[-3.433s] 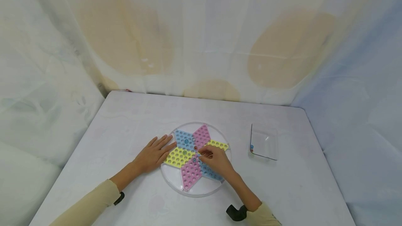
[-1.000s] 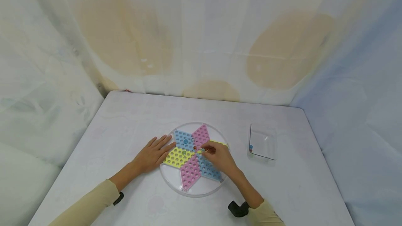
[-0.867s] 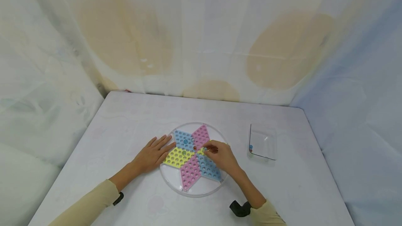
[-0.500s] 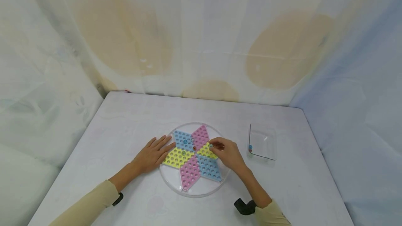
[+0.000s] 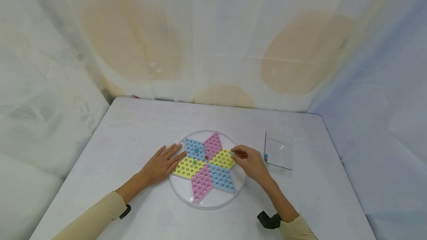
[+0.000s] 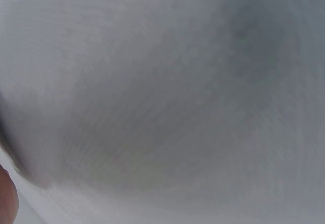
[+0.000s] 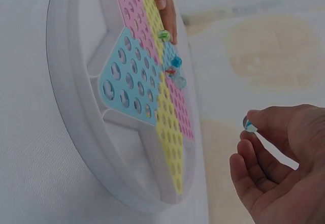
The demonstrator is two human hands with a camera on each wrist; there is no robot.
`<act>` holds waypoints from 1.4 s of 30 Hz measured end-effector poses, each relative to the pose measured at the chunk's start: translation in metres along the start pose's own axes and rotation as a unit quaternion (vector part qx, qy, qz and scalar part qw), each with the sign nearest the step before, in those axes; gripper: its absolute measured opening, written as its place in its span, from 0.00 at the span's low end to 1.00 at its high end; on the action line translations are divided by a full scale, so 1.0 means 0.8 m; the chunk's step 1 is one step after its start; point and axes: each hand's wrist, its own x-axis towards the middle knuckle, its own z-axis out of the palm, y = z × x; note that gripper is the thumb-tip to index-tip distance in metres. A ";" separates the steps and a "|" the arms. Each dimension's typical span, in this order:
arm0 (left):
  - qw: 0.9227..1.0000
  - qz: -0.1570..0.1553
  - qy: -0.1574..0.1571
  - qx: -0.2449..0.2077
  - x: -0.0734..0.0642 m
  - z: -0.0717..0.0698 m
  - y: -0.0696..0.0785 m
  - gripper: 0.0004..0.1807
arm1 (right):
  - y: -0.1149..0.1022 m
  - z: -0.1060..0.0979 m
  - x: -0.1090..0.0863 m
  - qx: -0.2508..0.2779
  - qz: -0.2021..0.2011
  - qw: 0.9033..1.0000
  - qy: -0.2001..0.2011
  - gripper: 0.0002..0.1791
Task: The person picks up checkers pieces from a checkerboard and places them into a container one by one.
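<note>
Right hand (image 5: 251, 162) has a clear marble (image 7: 249, 125) (bluish streak in it) pinched between thumb and fingertip, just above the star board's (image 5: 221, 178) right edge. Left hand (image 5: 164, 164) lies fingers spread over the board's left edge. Four loose marbles (image 5: 197, 150) sit between. Further out, a clear box (image 5: 282, 151) with blue and reddish marbles (image 5: 265, 156) stands toward the tabletop's (image 5: 310, 203) right edge.

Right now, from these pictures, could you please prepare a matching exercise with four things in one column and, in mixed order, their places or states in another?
1. Left hand
2. Right hand
3. Green marble
4. Box

A. blue marble inside
B. on yellow holes
C. spread at the left edge of the board
D. pinching a clear marble

Pairs: 1-C, 2-D, 3-B, 4-A
</note>
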 end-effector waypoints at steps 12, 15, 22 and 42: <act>1.000 0.002 0.008 -0.006 0.001 0.001 0.000 0.28 | 0.018 -0.028 -0.002 -0.014 0.005 1.000 0.024 0.12; 1.000 -0.002 -0.001 -0.009 0.001 -0.001 0.001 0.28 | 0.026 -0.036 -0.002 -0.023 0.013 0.999 0.031 0.12; 1.000 0.001 0.000 -0.002 0.001 -0.001 0.002 0.28 | 0.041 -0.056 0.000 -0.046 0.018 0.998 0.044 0.12; 1.000 -0.002 -0.002 -0.001 0.003 -0.004 0.004 0.28 | 0.097 -0.098 -0.003 -0.059 0.042 0.996 0.045 0.14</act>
